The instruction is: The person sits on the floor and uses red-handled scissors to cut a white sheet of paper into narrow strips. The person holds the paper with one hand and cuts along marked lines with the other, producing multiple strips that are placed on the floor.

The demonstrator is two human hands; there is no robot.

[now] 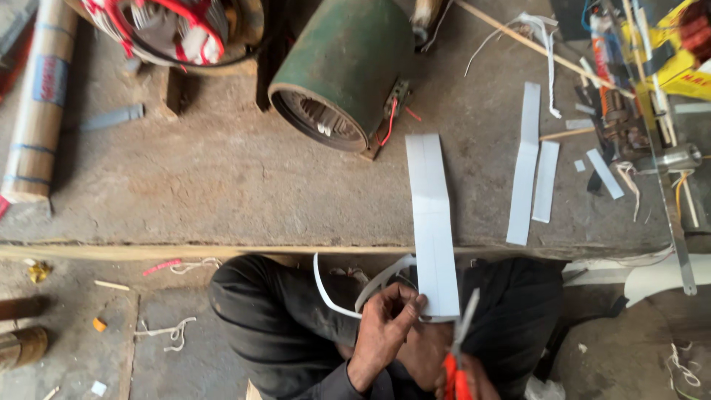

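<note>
Looking down from the head camera I see the left hand (385, 322) pinched shut on the near end of a long white paper strip (432, 222), thumb and fingers closed on its lower left corner. That strip runs from the lap up across the edge of the workbench (222, 192) and lies flat on the grey surface, with its far end just beside the green motor housing (344, 70). Faint pencil lines run along it.

The right hand (474, 378) is low in frame, mostly cut off by the bottom edge; it grips orange-handled scissors (461, 344), fingers wrapped around the handles. The blades point up and touch the strip's lower right corner; I cannot tell how far the blades are apart. Thin curled white offcuts (348, 292) hang off the strip's left side, over dark trousers (281, 318).

On the bench, to the right of the held strip, two narrower white strips (535, 167) lie side by side, well apart from it. A smaller white piece (605, 174) sits further right near a clutter of tools and wires (629, 89). A red wire dangles off the motor housing's terminal. A cardboard roll (41, 104) lies at far left. A second wound stator with red and white binding (178, 30) sits at the top.
</note>
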